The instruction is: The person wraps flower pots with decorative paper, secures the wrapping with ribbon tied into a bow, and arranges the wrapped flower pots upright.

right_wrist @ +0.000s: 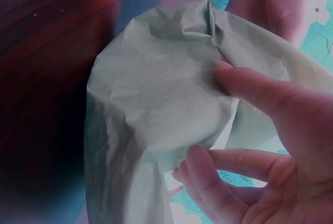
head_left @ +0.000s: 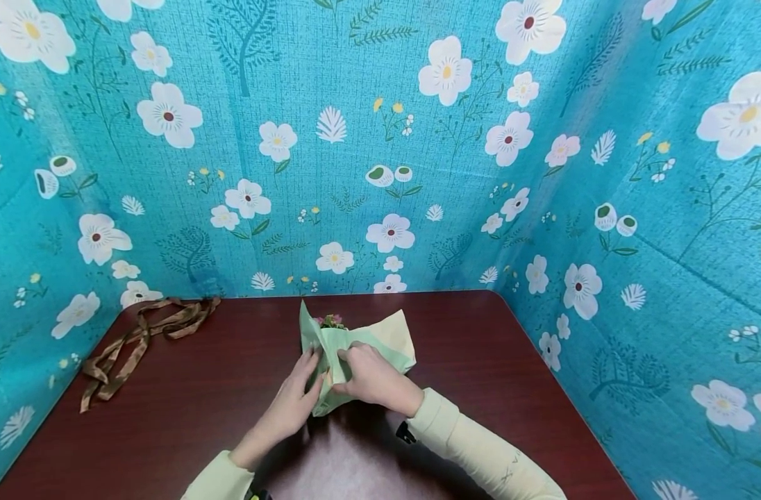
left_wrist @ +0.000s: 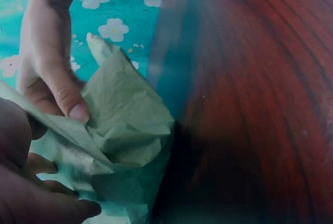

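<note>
A sheet of light green wrapping paper (head_left: 349, 340) is folded about a small bunch of pink flowers (head_left: 332, 321), whose blooms peek out at the far end. My left hand (head_left: 289, 399) rests along the paper's left side, thumb and fingers spread apart. From the right, my right hand (head_left: 374, 375) pinches a fold of the paper near the middle. In the right wrist view that hand's thumb (right_wrist: 250, 86) presses on the paper, with curled fingers below. The flower stems are hidden inside the wrap.
A brown ribbon (head_left: 137, 337) lies in loose loops at the table's back left. The dark red wooden table (head_left: 480, 361) is bordered by a blue floral cloth (head_left: 355, 153) at the back and sides. A small black buckle (head_left: 405, 433) hangs by the right sleeve.
</note>
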`<state>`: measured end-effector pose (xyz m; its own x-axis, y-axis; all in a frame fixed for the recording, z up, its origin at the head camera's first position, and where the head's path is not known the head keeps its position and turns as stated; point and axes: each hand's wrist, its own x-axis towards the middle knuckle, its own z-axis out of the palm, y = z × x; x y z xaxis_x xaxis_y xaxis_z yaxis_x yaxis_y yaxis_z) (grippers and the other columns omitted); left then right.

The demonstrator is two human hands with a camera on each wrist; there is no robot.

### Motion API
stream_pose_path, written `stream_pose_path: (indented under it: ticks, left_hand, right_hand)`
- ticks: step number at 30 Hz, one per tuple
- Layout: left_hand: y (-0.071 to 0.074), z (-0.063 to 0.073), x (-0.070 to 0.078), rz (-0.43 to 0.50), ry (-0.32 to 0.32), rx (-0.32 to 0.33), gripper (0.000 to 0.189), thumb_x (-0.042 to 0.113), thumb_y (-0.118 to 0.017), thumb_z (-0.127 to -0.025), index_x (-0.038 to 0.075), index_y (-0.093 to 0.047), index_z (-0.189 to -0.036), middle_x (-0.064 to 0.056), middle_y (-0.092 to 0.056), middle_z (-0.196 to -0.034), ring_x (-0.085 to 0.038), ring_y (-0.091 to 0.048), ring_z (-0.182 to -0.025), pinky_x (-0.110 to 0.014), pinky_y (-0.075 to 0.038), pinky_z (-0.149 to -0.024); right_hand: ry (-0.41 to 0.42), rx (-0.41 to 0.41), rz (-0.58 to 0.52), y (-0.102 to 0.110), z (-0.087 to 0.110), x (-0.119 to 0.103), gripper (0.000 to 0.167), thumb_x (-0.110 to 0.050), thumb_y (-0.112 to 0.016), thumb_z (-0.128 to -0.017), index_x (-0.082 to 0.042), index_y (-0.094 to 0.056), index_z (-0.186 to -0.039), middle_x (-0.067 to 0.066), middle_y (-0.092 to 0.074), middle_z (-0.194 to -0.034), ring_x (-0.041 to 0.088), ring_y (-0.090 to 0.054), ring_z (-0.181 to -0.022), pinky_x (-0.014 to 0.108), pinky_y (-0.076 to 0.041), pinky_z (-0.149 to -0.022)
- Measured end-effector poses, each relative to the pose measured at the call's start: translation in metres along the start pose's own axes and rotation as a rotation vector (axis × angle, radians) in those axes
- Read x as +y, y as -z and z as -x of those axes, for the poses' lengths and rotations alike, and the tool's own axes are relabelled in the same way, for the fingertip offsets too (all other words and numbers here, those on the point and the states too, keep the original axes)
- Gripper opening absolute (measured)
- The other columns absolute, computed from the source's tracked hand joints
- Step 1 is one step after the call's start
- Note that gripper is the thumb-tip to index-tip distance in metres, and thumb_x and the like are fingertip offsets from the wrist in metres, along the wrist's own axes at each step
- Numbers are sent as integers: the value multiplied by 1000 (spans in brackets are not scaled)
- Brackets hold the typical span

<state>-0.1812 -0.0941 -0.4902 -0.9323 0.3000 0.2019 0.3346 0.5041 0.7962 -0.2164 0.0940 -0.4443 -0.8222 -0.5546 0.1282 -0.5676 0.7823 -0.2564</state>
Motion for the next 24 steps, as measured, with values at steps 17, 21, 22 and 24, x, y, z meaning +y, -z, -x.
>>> stream_pose_path:
  ticks: [17, 21, 22, 24]
  left_hand:
    - [-11, -6, 2, -120, -122, 30, 55, 34, -46, -109, 6, -38, -156, -22, -23, -165, -42, -24, -152, -61, -29, -117]
    - [-14, -6, 3, -134, -120, 19, 55, 35, -46, -109, 6, -40, -156, -21, -23, -165, -41, -22, -153, -60, -27, -118]
    - [-14, -6, 3, -143, -126, 21, 54, 34, -46, -109, 6, -41, -155, -22, -23, -165, -42, -23, -152, -60, -27, -118]
    - [-15, -6, 4, -162, -137, 26, 53, 33, -48, -109, 5, -43, -154, -23, -25, -164, -44, -23, -152, -60, -28, -118]
  right_hand:
    - [47, -32, -78, 2, 3, 9, 35, -23, -85, -79, -10, -72, -110, 0, -67, -93, 8, -60, -81, 19, -49, -68]
    - [61, -37, -126, 3, 4, 14, 31, -20, -84, -80, -11, -72, -107, 0, -68, -94, 13, -65, -85, 19, -47, -67]
    - [64, -36, -135, 3, 4, 15, 28, -19, -83, -80, -12, -72, -105, 1, -68, -94, 15, -66, -85, 19, -47, -67]
    - [73, -38, -149, 3, 5, 17, 26, -15, -82, -79, -12, -73, -102, 1, -68, -97, 16, -66, -87, 18, -47, -68]
